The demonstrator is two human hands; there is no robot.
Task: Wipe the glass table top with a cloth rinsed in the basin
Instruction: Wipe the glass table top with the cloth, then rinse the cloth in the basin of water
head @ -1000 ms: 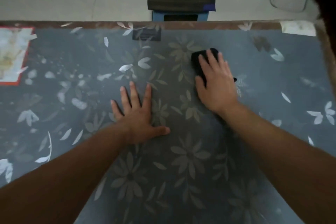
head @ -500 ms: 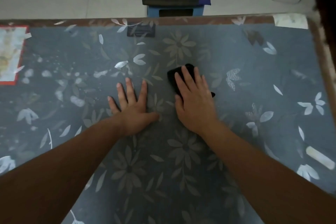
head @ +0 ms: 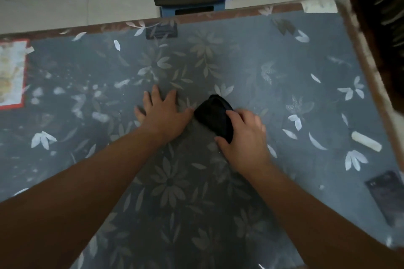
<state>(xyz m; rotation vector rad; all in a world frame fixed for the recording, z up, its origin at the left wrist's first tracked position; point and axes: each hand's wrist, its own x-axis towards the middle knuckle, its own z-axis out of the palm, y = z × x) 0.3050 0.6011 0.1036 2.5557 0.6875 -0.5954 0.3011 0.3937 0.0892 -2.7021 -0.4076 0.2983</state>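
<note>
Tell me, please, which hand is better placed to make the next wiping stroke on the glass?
Probably the right hand: it already grips the dark cloth on the glass table top. The left hand lies flat, empty.

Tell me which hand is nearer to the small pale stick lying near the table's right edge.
Right. The right hand grips the dark cloth, with bare glass between it and the pale stick. The left hand lies flat beyond the cloth, farther away.

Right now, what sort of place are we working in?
Probably a room at home: a floral-patterned glass table top, a pale tiled floor beyond it, and a blue stool draped with striped cloth.
</note>
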